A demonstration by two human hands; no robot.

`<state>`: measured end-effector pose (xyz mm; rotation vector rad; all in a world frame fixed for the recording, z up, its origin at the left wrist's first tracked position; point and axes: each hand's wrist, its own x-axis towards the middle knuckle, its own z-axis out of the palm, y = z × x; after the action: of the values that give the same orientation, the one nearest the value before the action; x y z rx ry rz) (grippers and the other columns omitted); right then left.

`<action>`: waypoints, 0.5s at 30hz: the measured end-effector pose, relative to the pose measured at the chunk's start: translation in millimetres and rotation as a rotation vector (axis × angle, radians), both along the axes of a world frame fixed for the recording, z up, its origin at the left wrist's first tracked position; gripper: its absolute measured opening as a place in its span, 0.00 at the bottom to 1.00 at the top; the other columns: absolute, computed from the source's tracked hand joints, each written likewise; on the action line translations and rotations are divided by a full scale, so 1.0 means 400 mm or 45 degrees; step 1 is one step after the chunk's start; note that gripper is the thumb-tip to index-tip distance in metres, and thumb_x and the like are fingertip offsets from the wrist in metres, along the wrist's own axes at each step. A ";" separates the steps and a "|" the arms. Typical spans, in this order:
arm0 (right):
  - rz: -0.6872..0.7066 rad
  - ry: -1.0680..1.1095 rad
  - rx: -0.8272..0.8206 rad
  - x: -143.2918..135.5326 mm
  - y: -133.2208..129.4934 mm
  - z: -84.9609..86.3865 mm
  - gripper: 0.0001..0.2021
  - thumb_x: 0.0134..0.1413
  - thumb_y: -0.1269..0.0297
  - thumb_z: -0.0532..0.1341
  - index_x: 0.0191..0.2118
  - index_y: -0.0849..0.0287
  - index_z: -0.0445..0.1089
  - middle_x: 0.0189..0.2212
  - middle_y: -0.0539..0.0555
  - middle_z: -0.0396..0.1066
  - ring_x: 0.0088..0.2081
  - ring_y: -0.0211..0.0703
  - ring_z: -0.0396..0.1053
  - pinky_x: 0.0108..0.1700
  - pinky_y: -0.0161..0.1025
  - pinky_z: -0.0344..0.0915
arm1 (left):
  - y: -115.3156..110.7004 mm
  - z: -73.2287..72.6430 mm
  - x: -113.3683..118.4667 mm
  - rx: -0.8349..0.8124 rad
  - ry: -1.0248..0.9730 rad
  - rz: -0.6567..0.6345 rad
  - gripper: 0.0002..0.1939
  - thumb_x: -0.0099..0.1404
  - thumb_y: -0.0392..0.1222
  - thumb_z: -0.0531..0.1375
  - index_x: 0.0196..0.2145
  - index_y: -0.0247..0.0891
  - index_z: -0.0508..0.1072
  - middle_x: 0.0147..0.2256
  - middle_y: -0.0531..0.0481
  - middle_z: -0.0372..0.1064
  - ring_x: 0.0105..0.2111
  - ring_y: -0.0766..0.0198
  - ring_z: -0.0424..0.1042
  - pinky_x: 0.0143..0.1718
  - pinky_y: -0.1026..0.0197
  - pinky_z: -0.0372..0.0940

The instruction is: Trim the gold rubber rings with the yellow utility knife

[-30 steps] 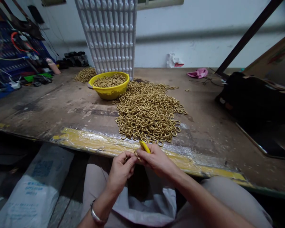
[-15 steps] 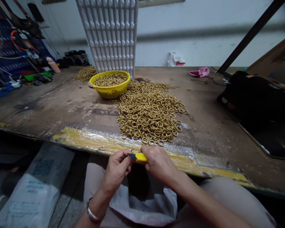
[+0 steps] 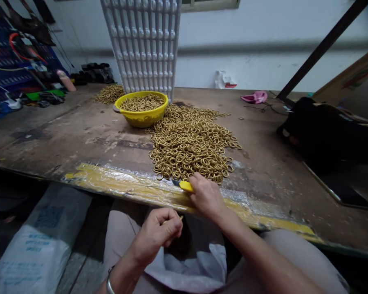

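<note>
A wide pile of gold rings (image 3: 193, 143) lies on the brown table. My right hand (image 3: 207, 196) is closed round a yellow cutter (image 3: 186, 186) at the pile's front edge, its dark blade pointing left. Whether its fingers also touch a ring is hidden. Lower and to the left, my left hand (image 3: 162, 230) is closed with a gold ring (image 3: 180, 218) partly showing between thumb and fingers. It hangs in front of the table edge, above an open white bag (image 3: 190, 273) between my knees.
Behind the pile stand a yellow basin (image 3: 144, 118) full of rings and a ribbed translucent panel (image 3: 144, 49). A pink item (image 3: 255, 97) and black cloth (image 3: 322, 134) lie on the right. Yellow tape (image 3: 116, 183) covers the table's front edge.
My right hand has moved up and forward to the pile with the cutter. My left hand has dropped slightly, away from the blade. The view has shifted a little.
</note>
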<state>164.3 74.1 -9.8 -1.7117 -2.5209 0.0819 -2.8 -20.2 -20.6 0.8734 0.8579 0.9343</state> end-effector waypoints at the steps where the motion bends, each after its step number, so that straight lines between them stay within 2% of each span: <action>1: 0.007 -0.024 -0.009 -0.009 -0.001 -0.009 0.07 0.49 0.75 0.55 0.33 0.59 0.67 0.35 0.53 0.69 0.32 0.40 0.67 0.30 0.36 0.50 | 0.003 -0.007 -0.004 -0.025 -0.060 0.035 0.13 0.60 0.47 0.61 0.26 0.35 0.65 0.19 0.56 0.59 0.15 0.76 0.47 0.14 0.70 0.41; 3: 0.004 -0.036 -0.027 -0.020 0.002 -0.019 0.07 0.49 0.75 0.54 0.32 0.59 0.68 0.34 0.54 0.69 0.32 0.40 0.67 0.30 0.36 0.50 | 0.009 -0.015 -0.012 -0.113 -0.176 0.068 0.10 0.60 0.45 0.62 0.34 0.37 0.66 0.21 0.56 0.62 0.15 0.77 0.47 0.14 0.71 0.40; 5: -0.004 0.026 -0.048 -0.019 0.008 -0.021 0.07 0.47 0.76 0.54 0.31 0.60 0.68 0.32 0.54 0.69 0.31 0.40 0.66 0.30 0.36 0.50 | 0.016 -0.017 -0.018 -0.196 -0.252 0.056 0.13 0.60 0.45 0.61 0.40 0.38 0.66 0.25 0.53 0.66 0.16 0.75 0.51 0.13 0.72 0.39; 8: -0.058 0.339 -0.140 -0.013 0.009 -0.011 0.04 0.46 0.73 0.56 0.26 0.60 0.66 0.26 0.51 0.67 0.28 0.37 0.62 0.29 0.35 0.50 | 0.031 -0.024 -0.012 -0.212 -0.145 0.093 0.13 0.60 0.48 0.59 0.32 0.33 0.68 0.27 0.48 0.67 0.17 0.75 0.56 0.11 0.72 0.40; 10: -0.106 0.741 -0.356 -0.013 0.001 0.000 0.07 0.48 0.68 0.56 0.22 0.60 0.63 0.21 0.49 0.63 0.24 0.35 0.58 0.26 0.33 0.50 | 0.042 -0.030 0.001 -0.165 0.025 0.223 0.13 0.59 0.48 0.61 0.30 0.34 0.67 0.26 0.50 0.67 0.16 0.76 0.56 0.11 0.73 0.41; 13: -0.153 1.370 -0.872 -0.023 -0.022 0.016 0.10 0.48 0.61 0.58 0.22 0.59 0.61 0.16 0.45 0.58 0.19 0.32 0.52 0.22 0.31 0.49 | 0.057 -0.037 0.026 -0.056 0.238 0.429 0.15 0.56 0.46 0.64 0.39 0.38 0.66 0.28 0.52 0.70 0.17 0.73 0.60 0.12 0.73 0.47; 15: -0.173 1.602 -1.130 -0.032 -0.039 0.024 0.11 0.46 0.58 0.60 0.23 0.59 0.61 0.14 0.43 0.55 0.16 0.30 0.49 0.19 0.30 0.47 | 0.062 -0.036 0.037 0.058 0.337 0.514 0.16 0.56 0.44 0.64 0.40 0.38 0.66 0.29 0.52 0.70 0.20 0.71 0.63 0.17 0.71 0.55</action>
<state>151.4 58.4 -0.3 -1.2226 -1.3936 1.7867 12.0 4.7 -34.9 0.8920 1.2763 1.2075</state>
